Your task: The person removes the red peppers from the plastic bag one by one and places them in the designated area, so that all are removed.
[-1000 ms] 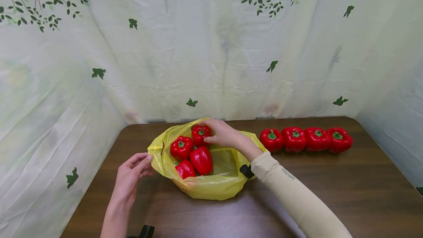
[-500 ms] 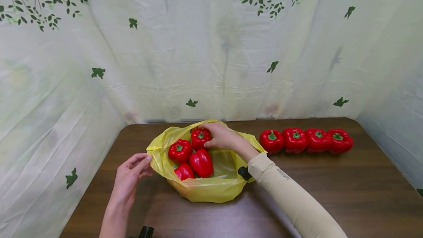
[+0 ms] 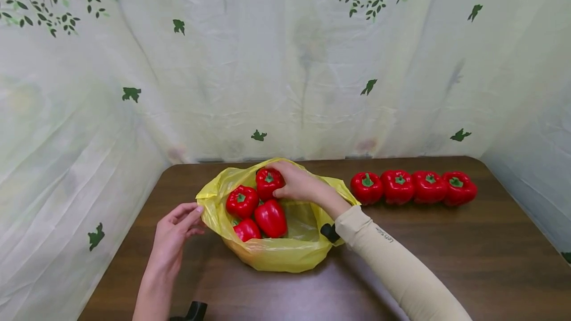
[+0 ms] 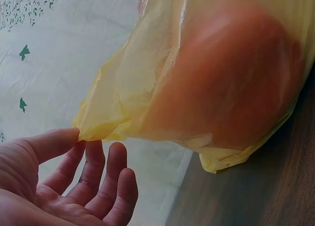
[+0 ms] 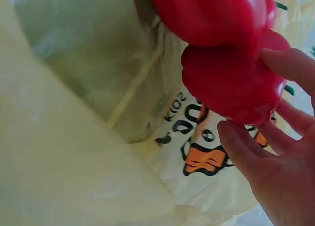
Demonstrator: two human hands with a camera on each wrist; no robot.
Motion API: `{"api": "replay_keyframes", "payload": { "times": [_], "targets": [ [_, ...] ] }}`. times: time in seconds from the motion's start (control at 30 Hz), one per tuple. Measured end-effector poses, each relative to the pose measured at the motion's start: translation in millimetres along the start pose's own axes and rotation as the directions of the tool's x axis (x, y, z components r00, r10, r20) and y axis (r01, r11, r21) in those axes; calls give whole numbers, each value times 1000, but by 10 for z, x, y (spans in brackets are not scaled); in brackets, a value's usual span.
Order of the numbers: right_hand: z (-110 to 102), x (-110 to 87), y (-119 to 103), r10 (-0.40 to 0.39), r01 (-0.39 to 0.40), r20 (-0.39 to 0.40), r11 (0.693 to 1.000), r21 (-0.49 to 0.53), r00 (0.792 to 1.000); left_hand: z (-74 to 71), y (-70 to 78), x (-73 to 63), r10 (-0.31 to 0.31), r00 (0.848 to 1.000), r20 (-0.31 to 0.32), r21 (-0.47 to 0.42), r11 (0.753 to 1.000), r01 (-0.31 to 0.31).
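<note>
A yellow plastic bag stands with its mouth spread wide on the table. My left hand pinches its left rim between thumb and fingertips; the left wrist view shows the yellow film at the thumb tip. Inside the bag, my right hand holds a red bell pepper near the back wall. In the right wrist view, thumb and fingers lie on either side of that pepper. Several other red bell peppers, such as one upright and one on its side, lie in the bag's left half.
Several more red bell peppers stand in a row at the back right of the brown wooden table. Pale leaf-printed curtains enclose the back and sides. A black strap piece sits at the right wrist.
The bag's left rim and the peppers in it have shifted slightly left. My right hand and its pepper have moved a little left too. The row at the right stays put.
</note>
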State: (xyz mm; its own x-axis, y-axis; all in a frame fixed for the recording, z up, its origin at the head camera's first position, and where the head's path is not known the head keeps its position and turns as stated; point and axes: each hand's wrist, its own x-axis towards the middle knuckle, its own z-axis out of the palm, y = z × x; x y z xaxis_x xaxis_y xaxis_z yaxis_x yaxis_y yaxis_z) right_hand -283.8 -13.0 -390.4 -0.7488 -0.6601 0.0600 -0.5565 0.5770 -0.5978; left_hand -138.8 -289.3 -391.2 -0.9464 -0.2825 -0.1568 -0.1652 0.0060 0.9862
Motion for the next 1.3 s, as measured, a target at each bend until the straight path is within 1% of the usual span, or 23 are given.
{"api": "replay_keyframes", "payload": {
  "times": [0.13,0.3,0.5,0.83,1.0,1.13,1.3],
  "targets": [
    [-65,-27,-63,-21,21,-22,1000,-9,1000,-7,12,8,3,1000,1,9,1000,-3],
    [-90,-68,-119,-47,48,-43,999,24,998,-12,6,2,1,1000,-1,9,1000,-1],
    [-108,-150,-194,-80,85,-88,995,58,993,-10,0,-6,33,999,9,-28,999,-33],
    [-146,-318,-334,-114,122,-146,991,46,983,-12,-3,-6,40,999,13,-44,998,-40],
    [-233,-449,-433,-168,181,-190,982,55,967,-16,-10,-10,45,999,19,-46,998,-44],
    [-316,-585,-508,-212,231,-230,971,60,950,-14,0,-9,25,1000,14,-26,999,-24],
    [-415,-761,-594,-240,268,-275,961,70,931,-12,14,2,2,1000,6,2,1000,-2]
  ]
}}
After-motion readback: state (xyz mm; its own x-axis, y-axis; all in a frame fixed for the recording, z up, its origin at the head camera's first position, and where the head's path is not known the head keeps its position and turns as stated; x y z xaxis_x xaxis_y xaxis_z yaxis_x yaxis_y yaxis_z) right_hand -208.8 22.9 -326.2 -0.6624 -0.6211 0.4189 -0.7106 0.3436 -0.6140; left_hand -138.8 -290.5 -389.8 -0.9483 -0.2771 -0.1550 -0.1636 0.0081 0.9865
